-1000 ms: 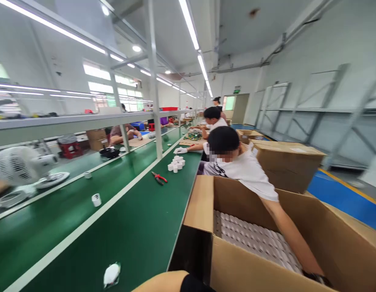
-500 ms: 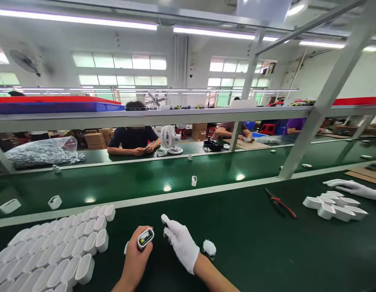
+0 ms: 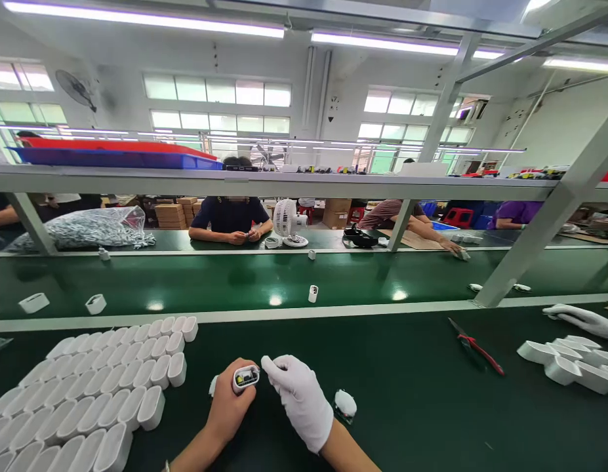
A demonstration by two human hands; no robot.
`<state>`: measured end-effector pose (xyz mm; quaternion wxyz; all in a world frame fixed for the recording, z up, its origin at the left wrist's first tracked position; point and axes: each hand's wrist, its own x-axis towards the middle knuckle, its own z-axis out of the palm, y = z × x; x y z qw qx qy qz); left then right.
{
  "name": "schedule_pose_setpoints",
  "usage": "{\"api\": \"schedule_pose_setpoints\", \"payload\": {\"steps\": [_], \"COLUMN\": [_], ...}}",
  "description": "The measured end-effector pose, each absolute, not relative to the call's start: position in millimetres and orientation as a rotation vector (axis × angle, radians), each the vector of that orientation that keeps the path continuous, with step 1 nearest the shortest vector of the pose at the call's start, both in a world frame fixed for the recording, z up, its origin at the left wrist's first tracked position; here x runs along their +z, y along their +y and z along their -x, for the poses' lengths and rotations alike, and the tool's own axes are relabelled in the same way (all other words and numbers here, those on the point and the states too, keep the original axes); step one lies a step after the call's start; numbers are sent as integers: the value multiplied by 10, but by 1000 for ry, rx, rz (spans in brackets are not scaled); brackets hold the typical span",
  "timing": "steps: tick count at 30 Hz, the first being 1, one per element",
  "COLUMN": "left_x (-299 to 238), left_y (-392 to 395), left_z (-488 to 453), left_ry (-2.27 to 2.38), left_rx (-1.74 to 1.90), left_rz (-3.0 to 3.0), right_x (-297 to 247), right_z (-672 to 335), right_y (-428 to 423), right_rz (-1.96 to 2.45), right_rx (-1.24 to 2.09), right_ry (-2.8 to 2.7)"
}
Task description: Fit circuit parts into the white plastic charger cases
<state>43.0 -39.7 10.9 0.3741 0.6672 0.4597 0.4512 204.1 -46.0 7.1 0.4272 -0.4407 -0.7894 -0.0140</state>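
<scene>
My left hand [image 3: 229, 400], bare, is wrapped around a white oval plastic housing [image 3: 246, 377]. The housing's open end faces up toward me, and a circuit board with a yellow part shows inside. Close to its right rim is my right hand [image 3: 300, 401], in a white glove, thumb and fingers pinched together. Whatever those fingertips hold, if anything, is hidden. A white piece peeks out behind my left hand. Right of the glove, a white rounded cap with a small circuit board [image 3: 345, 405] lies on the dark green table.
Rows of white oval housings [image 3: 94, 396] fill the left of the table. Red-handled pliers [image 3: 481, 351] and more housings [image 3: 574, 364] lie right, near another person's gloved hand [image 3: 582, 320]. Beyond runs a green conveyor belt [image 3: 244, 282] carrying scattered white parts. A slanted post [image 3: 544, 216] stands right.
My gloved right fingertips have come nearer the housing, and the dark bit seen at them earlier is out of sight. The housing's opening has tipped flatter. The view has shifted left.
</scene>
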Motion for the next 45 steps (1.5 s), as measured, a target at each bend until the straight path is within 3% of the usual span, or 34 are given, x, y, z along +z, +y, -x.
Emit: {"api": "schedule_pose_setpoints", "payload": {"steps": [8, 24, 45], "left_x": [101, 114, 129], "left_y": [-421, -407, -461], "left_z": [-448, -452, -430], "left_ry": [1124, 1095, 1046], "left_rx": [1076, 946, 943], "left_rz": [-1743, -1752, -1841], "right_x": [139, 102, 476], "right_z": [-2092, -2018, -2054], "right_y": [-552, -582, -665], "right_rz": [1245, 1220, 1277], "right_rx": [-237, -196, -111], "right_ry": [-2087, -2107, -2341]}}
